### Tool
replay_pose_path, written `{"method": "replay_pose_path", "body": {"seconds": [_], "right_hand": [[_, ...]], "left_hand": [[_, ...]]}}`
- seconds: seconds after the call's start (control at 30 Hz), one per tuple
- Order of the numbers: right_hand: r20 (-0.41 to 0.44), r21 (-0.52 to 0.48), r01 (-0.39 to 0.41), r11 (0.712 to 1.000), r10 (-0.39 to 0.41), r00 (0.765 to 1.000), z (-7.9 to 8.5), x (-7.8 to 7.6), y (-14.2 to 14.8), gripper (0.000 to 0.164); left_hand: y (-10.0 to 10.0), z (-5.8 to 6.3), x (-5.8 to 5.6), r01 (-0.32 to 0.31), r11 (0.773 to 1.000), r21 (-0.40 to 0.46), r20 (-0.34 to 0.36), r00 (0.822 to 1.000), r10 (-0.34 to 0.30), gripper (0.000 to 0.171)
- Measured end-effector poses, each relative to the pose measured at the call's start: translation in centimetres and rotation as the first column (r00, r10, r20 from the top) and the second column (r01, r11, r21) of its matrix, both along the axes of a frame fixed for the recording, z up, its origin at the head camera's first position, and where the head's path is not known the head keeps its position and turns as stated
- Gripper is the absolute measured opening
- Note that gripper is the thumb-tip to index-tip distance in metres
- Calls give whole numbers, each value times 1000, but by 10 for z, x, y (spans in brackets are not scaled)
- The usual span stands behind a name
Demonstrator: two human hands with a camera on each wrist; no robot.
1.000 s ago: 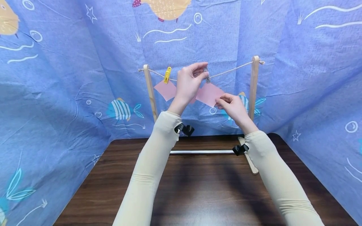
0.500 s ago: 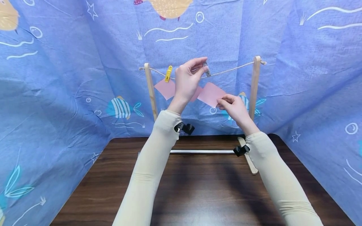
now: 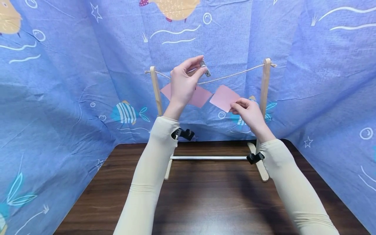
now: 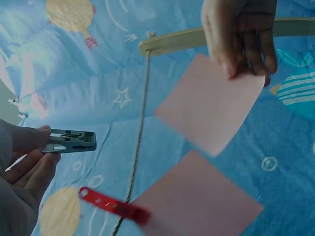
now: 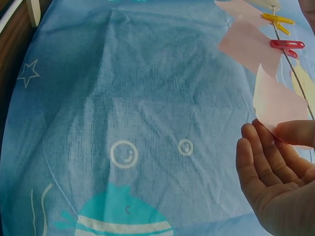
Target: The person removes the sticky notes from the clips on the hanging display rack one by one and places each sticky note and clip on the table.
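pinching a grey clip [image 4: 74, 141] by its handle end with the left hand [image 3: 184, 83], just above the string [image 4: 140, 130] and apart from it. pointing the clip's blunt nose toward the string; showing slim, slotted arms and a small spring in the left wrist view. gripping a pink sheet [image 4: 211, 105] between thumb and fingertips of the right hand [image 3: 248, 112], just below the string and apart from it. holding it by the edge farthest from the string: square, plain, pale, turned cornerwise, slightly curled in the right wrist view. seeing, below the string, a second sheet [image 4: 197, 196] hung from it by a red clip [image 4: 114, 204], and farther along the string, a third sheet [image 5: 241, 9] with a yellow clip [image 5: 279, 18] at its corner. finding wooden posts [image 3: 265, 86] at the string's two ends, a white rod [image 3: 211, 158] well below it, a dark table [image 3: 217, 195] beneath, and a blue fish-printed curtain [image 3: 117, 42] behind it.
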State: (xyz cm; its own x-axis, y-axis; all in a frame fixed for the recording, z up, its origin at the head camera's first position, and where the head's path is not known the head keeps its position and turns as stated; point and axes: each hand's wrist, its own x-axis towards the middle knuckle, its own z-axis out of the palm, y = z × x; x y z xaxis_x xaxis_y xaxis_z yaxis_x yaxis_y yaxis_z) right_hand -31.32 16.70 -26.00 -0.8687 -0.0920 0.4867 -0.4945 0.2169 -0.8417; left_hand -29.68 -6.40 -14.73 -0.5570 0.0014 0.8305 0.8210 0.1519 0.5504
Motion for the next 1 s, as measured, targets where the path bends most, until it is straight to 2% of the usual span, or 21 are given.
{"method": "replay_pose_path", "body": {"seconds": [0.3, 0.5, 0.77, 0.9, 1.0], "right_hand": [[-38, -29, 39, 999, -40, 998, 0, 6, 20, 34], [-53, -58, 63, 996, -66, 996, -4, 10, 35, 31], [-91, -222, 51, 974, -73, 993, -7, 18, 57, 8], [-104, -288, 27, 957, -59, 993, -8, 20, 68, 6], [-93, -331, 20, 944, -53, 994, -11, 21, 78, 7]], "left_hand": [[-45, 2, 5, -35, 997, 75, 15, 999, 34, 40], [-80, 3, 11, -74, 985, 158, 19, 997, 72, 41], [-121, 4, 25, -166, 953, 253, -50, 982, 184, 39], [-139, 3, 30, -171, 929, 329, -12, 983, 185, 39], [-150, 2, 37, -203, 915, 350, 11, 977, 212, 38]]}}
